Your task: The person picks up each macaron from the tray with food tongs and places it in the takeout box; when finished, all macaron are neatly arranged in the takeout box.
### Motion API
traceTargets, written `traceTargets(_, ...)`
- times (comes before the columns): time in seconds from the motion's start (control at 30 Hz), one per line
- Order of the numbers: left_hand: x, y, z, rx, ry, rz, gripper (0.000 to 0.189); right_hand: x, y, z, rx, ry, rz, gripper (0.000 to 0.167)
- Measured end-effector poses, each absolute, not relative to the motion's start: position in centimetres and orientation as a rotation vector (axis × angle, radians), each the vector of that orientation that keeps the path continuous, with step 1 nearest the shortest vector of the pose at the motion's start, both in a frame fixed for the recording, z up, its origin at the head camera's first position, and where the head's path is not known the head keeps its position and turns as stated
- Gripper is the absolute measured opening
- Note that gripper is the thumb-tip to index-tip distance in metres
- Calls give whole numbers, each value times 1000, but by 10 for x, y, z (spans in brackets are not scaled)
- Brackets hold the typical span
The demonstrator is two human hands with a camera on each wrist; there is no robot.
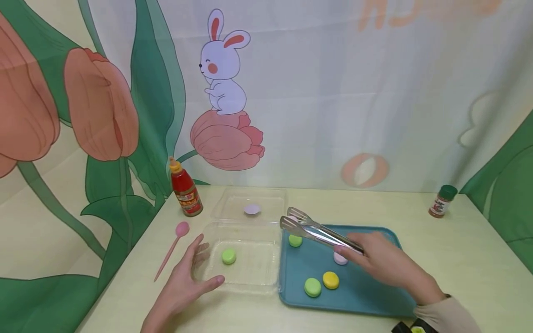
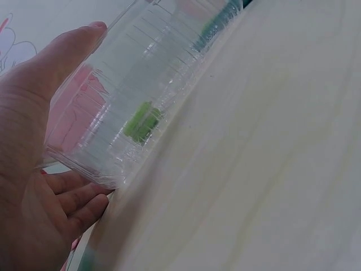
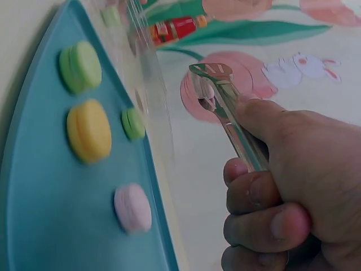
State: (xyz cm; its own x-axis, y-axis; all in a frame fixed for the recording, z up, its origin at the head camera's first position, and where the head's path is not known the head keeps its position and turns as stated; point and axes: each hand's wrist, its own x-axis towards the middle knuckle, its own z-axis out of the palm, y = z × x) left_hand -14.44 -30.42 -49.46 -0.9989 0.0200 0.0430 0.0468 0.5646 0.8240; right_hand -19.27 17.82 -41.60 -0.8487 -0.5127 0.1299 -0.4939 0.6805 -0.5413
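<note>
In the head view my left hand [image 1: 183, 277] is at the near left corner of a clear plastic hinged container [image 1: 250, 287], thumb and fingers spread around that corner. One green macaron [image 1: 228, 256] lies inside the container. My right hand [image 1: 381, 259] grips metal tongs [image 1: 325, 234] over a blue tray [image 1: 358, 296]. Between the tong tips is a pale macaron [image 3: 208, 88], best seen in the right wrist view. On the tray lie two green macarons [image 1: 312, 287], [image 1: 295, 240], a yellow macaron [image 1: 331, 280] and a pale pink macaron [image 1: 340, 258], partly behind the tongs.
The container's lid [image 1: 233, 203] lies folded back, with a pale lilac round piece [image 1: 251, 209] on it. A pink spoon [image 1: 176, 238] and a red sauce bottle [image 1: 186, 192] are at the left. A green-capped spice jar [image 1: 443, 201] stands back right, before a printed curtain [image 1: 308, 92].
</note>
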Motion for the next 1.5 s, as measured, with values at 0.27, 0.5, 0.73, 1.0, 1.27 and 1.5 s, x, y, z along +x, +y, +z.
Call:
traceTargets(0.27,-145,-302,-494,-47,-2760,-1457,123,-202,140,-413,-954,2727,-829,40)
traceTargets(0.5,-146,-301,-494,-33,-2778,-1438,124,-207,112,-415,-975,2658,-742,46)
traceTargets(0.73,-147,-301,-494,-55,-2767,-1436,125,-210,95,-415,-969,2620,-683,39)
traceTargets(1.0,-147,-302,-494,-57,-2773,-1423,125,-212,81,-411,-1040,2615,-627,37)
traceTargets(1.27,-146,-305,-496,-72,-2756,-1437,124,-208,61,-403,-1068,2606,-571,40)
traceTargets(1.5,-145,-306,-496,-74,-2755,-1430,125,-205,46,-402,-1010,2625,-550,46)
